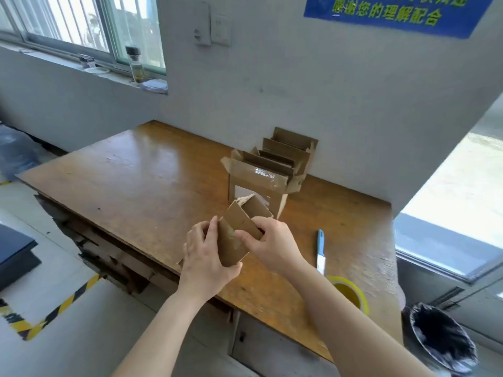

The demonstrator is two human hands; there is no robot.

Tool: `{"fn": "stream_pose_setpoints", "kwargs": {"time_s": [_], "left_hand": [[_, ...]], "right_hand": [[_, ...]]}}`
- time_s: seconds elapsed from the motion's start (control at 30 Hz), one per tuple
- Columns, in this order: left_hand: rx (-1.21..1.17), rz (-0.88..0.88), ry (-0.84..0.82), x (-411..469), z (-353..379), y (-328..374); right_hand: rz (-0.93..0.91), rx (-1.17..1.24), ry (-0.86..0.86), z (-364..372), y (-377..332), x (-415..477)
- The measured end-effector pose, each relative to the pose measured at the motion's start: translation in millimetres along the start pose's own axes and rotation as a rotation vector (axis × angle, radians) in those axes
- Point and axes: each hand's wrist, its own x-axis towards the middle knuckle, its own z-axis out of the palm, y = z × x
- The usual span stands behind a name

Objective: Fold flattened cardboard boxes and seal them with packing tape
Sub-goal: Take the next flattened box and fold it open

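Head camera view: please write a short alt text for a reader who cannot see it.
Two bare hands, left hand and right hand, hold a small cardboard box above a wooden table. Behind it stand open boxes against the wall; a knife and a tape roll lie to the right.

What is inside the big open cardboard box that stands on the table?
The big open box holds several cardboard pieces standing upright, one behind another, their top edges rising above its rim. Its walls and front flap hide their lower parts and the bottom.
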Motion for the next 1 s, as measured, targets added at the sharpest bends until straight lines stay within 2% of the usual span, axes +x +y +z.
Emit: {"fn": "stream_pose_setpoints", "kwargs": {"time_s": [0.13, 0.23, 0.3, 0.43, 0.53, 0.63, 0.73, 0.83, 0.93, 1.0], "left_hand": [[-0.063, -0.038, 0.028, -15.1, 27.4, 38.6], [-0.122, -0.103, -0.018, -14.4, 40.1, 52.5], [-0.169, -0.09, -0.043, -8.3, 45.7, 56.5], [-0.198, -0.039, -0.056, 6.8, 60.4, 65.0], [-0.132, 0.052, -0.058, 15.8, 76.7, 73.0], [-0.029, 0.143, -0.101, 22.6, 96.7, 84.7], [0.031, 0.177, -0.144, 29.1, 111.5, 97.2], [0.014, 0.109, -0.208, 31.3, 123.3, 104.2], [0.061, 0.057, -0.166, 29.0, 138.0, 108.4], [-0.005, 0.012, -0.179, 27.0, 148.7, 113.2]], "right_hand": [[-0.011, 0.141, 0.091, -39.2, 26.6, -21.6], [0.126, 0.227, 0.207, -65.1, 50.8, -18.9], [0.209, 0.215, 0.222, -78.3, 71.2, -9.8], [0.413, 0.32, 0.051, -86.8, 111.6, 14.8], [0.722, 0.647, -0.1, -84.1, 132.7, 34.3], [0.868, 0.962, -0.123, -83.1, 150.7, 52.2], [0.853, 0.973, -0.11, -84.2, 162.1, 66.0], [0.777, 0.878, -0.143, -85.9, 170.2, 75.3], [0.746, 0.862, -0.195, -90.6, 180.2, 78.5], [0.706, 0.871, -0.207, -93.9, 188.2, 80.3]]}}
